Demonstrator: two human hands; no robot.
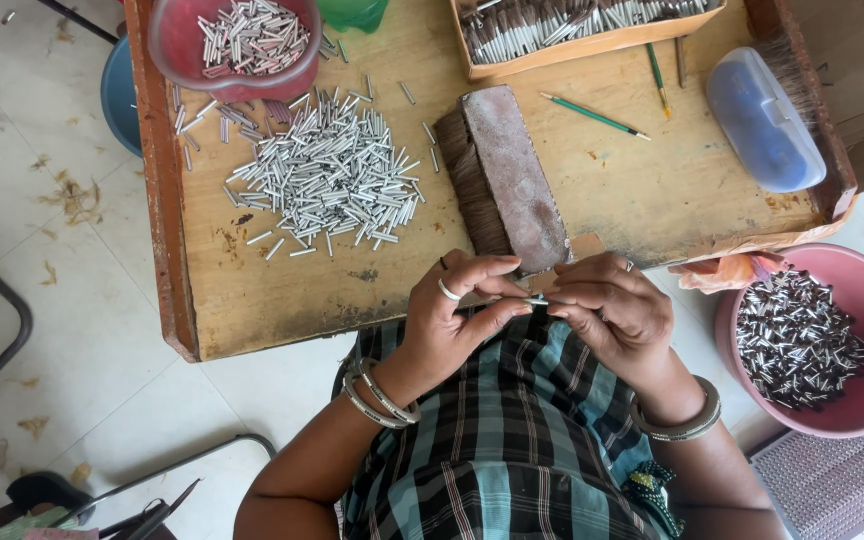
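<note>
My left hand (457, 310) and my right hand (612, 305) meet at the near edge of the wooden work tray (282, 300), over my checked garment. Between their fingertips I pinch one small silver tube (536, 299), held level. Both hands touch it; whether something thin goes into it I cannot tell. A large loose pile of silver tubes (327, 175) lies on the tray to the upper left of my hands. A flat brush with dark bristles (497, 180) lies just beyond my fingers.
A pink bowl of silver tubes (237, 45) sits at the tray's far left. A cardboard box of thin sticks (572, 30), a green pencil (592, 115) and a clear blue case (762, 120) lie behind. A pink basin of dark-tipped pieces (812, 340) stands right.
</note>
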